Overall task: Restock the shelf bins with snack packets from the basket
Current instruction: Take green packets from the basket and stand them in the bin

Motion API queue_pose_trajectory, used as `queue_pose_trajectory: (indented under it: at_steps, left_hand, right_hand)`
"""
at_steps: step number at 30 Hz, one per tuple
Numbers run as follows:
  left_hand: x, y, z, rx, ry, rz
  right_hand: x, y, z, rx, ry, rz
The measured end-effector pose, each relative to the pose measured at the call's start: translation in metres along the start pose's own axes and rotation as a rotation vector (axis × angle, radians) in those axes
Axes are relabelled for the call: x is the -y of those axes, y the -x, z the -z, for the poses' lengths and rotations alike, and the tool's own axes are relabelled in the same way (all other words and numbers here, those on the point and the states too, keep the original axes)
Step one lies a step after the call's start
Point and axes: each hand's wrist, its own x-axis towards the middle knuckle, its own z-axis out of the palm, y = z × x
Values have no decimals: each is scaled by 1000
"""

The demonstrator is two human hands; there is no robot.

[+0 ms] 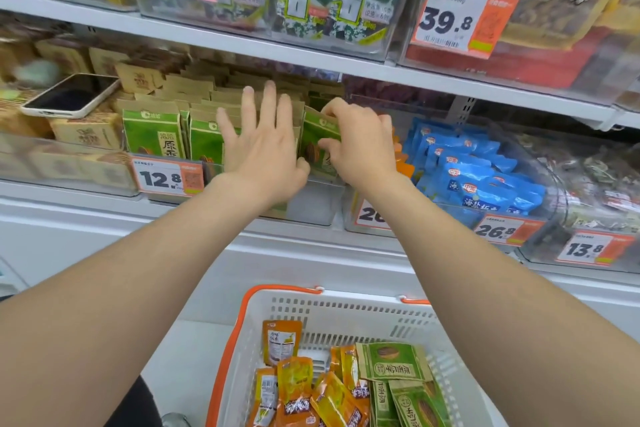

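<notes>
basket (346,310) below hands (266,152) (363,146) at green packet (316,135)

You wear the only camera on your head: a wide-angle view that looks forward and down, close up to the shelf bin (311,208). A green packet (317,142) sits near mid-frame, the upper shelf (242,42) bows across the top, and the basket (346,308) lies at the bottom edge.

Phone (71,95) lying screen-up on brown boxes (86,133), 12.8 price tag (161,178), 39.8 price tag (450,19), perhaps a shoe (175,420) below
</notes>
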Motion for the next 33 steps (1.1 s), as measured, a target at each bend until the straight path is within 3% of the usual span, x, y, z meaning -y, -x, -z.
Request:
queue_pose_trajectory:
  at_steps: [6,10,14,23,29,33]
  left_hand:
    - [7,-17,-1,62,-64,32]
    - [5,-22,-5,23,-117,9]
    - [-1,-27,-7,20,-107,12]
    - [1,-30,-8,24,-102,3]
    - [1,-27,-6,28,-91,1]
    - [1,-25,-3,36,-80,-3]
  right_hand:
    - [6,-41,-14,163,347,-169]
    - [8,-67,-20,317,395,-275]
    - [10,-88,-30,452,480,-265]
    - [14,-102,-55,143,617,-192]
    - [14,-77,-54,497,745,-8]
    - [13,-63,-54,627,895,63]
